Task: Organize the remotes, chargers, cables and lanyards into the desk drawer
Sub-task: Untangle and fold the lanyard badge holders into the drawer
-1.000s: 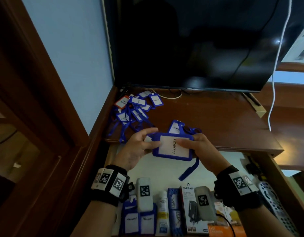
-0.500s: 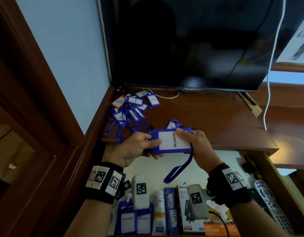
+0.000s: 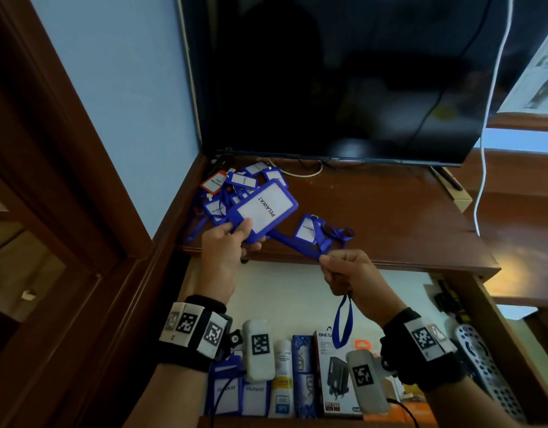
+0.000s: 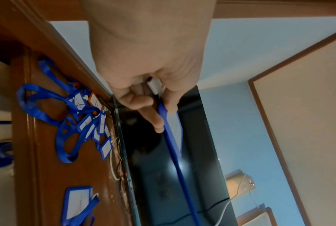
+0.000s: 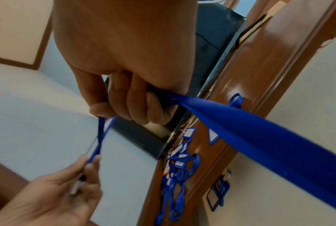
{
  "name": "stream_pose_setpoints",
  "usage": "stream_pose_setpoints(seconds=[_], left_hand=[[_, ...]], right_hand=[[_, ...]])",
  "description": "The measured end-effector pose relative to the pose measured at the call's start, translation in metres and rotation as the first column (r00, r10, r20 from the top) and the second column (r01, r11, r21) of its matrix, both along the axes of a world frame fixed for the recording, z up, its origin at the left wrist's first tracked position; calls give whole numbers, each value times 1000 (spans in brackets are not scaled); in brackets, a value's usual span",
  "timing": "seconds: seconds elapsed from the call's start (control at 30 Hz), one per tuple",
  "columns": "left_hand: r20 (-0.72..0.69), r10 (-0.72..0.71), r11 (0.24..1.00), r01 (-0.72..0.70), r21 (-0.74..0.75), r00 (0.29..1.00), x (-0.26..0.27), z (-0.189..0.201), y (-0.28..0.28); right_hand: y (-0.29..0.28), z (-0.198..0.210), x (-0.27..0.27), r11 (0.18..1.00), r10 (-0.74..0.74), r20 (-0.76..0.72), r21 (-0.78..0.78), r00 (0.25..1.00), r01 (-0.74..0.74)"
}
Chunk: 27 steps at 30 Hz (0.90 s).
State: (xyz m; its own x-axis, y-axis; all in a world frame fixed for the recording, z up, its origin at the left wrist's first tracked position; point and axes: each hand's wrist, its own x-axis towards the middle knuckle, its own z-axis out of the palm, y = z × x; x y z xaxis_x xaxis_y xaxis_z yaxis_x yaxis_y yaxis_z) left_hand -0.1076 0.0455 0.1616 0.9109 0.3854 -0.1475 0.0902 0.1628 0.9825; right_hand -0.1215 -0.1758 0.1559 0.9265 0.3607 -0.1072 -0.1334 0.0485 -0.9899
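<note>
My left hand (image 3: 235, 239) pinches the corner of a blue badge holder (image 3: 266, 210) marked PELAWAT, raised above the desk's front edge. In the left wrist view the badge holder (image 4: 171, 130) shows edge-on between thumb and fingers. My right hand (image 3: 343, 270) grips the badge's blue lanyard strap (image 3: 292, 244), pulled taut between the hands; the strap's loop (image 3: 342, 322) hangs below my fist over the open drawer (image 3: 297, 288). In the right wrist view the strap (image 5: 240, 128) runs out of my curled fingers. A pile of blue lanyards (image 3: 235, 189) lies at the desk's back left. Another badge (image 3: 308, 228) lies near the front.
A dark TV (image 3: 343, 75) stands at the back of the wooden desk (image 3: 390, 217). The drawer's near part holds two badges (image 3: 238, 393), boxes (image 3: 331, 372) and tubes; a remote (image 3: 482, 369) lies along its right side. A white cable (image 3: 485, 134) hangs at right. A wall borders the left.
Both hands held the badge before. Now my left hand has lifted and tilted it up to the left, while my right hand has slid down onto the strap and drawn it taut.
</note>
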Motion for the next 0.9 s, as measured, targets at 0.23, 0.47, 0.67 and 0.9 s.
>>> stream_pose_setpoints(seconds=[0.23, 0.47, 0.67, 0.9], left_hand=[[-41, -71, 968, 79, 240, 997, -10, -15, -29], [-180, -370, 792, 410, 451, 912, -25, -12, -34], [-311, -503, 570, 580, 582, 807, -34, -11, -35], [-424, -623, 430, 741, 516, 657, -50, -14, -33]], right_hand=[[22, 28, -13, 988, 151, 58, 23, 987, -152], [19, 56, -2, 976, -205, -23, -75, 979, 202], [16, 55, 8, 979, -201, -248, -87, 948, 185], [5, 43, 21, 967, -120, -297, -252, 947, 44]])
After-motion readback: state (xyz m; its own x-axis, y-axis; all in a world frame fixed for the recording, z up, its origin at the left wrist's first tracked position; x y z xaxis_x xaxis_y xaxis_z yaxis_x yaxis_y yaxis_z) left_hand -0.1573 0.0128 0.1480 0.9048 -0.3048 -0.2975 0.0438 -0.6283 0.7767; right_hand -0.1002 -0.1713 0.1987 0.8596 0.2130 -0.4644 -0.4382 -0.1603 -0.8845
